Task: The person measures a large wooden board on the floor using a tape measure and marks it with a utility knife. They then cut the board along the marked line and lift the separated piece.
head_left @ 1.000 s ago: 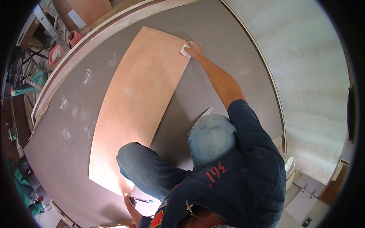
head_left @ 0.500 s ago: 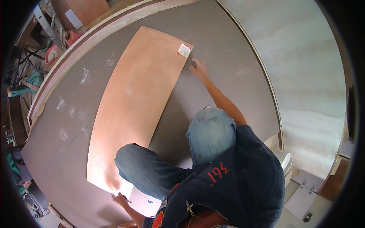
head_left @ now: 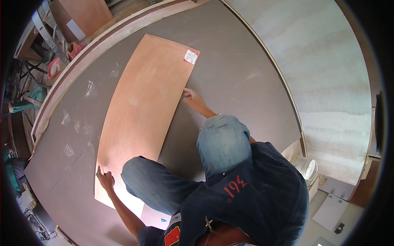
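Note:
A long, light-brown thin wood panel lies on the grey-brown board under me. It carries a white and red label at its far right corner. My right hand is at the panel's right edge, its fingers partly stretched and the fingertips at the edge. Near the panel's close end, my left hand rests at its left edge with the index finger pointing along it. The other fingers curl round something small and dark that I cannot make out. My bent left knee covers part of the panel's near end.
The large grey-brown board fills the middle. A pale, whitish sheet stands beyond its right edge. At the right is a white bucket. A metal ladder and a red basket are at the far left.
My left hand has moved from the panel's near end up to its left edge. My right hand has come nearer along the right edge, away from the label. The view has shifted slightly.

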`<action>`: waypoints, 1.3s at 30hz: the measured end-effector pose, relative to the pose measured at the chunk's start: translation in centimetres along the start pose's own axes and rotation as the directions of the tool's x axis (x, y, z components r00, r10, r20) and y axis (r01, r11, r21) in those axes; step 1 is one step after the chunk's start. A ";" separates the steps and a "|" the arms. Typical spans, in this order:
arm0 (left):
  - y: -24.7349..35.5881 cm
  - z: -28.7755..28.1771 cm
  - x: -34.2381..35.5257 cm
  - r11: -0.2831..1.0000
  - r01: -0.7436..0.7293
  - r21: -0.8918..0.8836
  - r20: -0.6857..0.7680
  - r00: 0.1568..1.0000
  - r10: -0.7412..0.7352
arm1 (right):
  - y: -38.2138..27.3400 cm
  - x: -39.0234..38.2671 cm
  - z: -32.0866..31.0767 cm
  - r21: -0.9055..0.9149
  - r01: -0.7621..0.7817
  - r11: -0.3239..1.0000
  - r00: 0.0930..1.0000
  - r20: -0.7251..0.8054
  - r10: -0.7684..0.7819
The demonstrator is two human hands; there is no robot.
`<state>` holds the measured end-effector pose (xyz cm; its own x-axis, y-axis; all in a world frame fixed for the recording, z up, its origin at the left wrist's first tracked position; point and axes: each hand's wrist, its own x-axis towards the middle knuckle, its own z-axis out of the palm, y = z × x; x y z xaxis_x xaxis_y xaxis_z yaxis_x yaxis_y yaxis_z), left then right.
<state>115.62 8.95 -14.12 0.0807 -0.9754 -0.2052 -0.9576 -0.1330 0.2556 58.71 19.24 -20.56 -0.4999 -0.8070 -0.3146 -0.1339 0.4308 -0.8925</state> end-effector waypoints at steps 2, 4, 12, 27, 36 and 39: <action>1.4 0.3 1.0 1.000 -0.022 0.002 0.024 0.999 0.022 | 0.5 -0.2 0.0 0.011 -0.007 1.000 1.000 0.015 0.006; 2.7 0.4 1.7 1.000 0.007 -0.028 0.070 0.998 -0.005 | 1.2 -0.2 0.0 0.022 0.011 1.000 1.000 0.023 -0.011; 5.7 2.5 1.2 0.979 -0.022 -0.203 0.150 0.987 0.053 | 2.5 1.0 -0.3 0.125 -0.099 0.987 0.995 0.035 0.095; 4.7 6.5 0.8 0.975 -0.182 -0.126 0.096 0.976 0.194 | 4.4 1.5 -0.6 0.046 -0.025 0.999 0.999 0.023 0.024; 3.7 6.8 0.5 0.985 -0.136 -0.104 0.102 0.984 0.146 | 3.3 1.2 -0.8 0.066 -0.030 0.997 0.997 0.067 0.025; 4.1 6.4 -0.1 0.988 -0.114 -0.102 0.112 0.986 0.126 | 3.5 1.3 -0.9 0.064 -0.027 0.998 0.997 0.071 0.022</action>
<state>109.89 9.63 -19.06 -0.0718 -0.9584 -0.2762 -0.9274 -0.0377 0.3723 56.81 20.09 -23.74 -0.4404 -0.8239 -0.3567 -0.0653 0.4257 -0.9025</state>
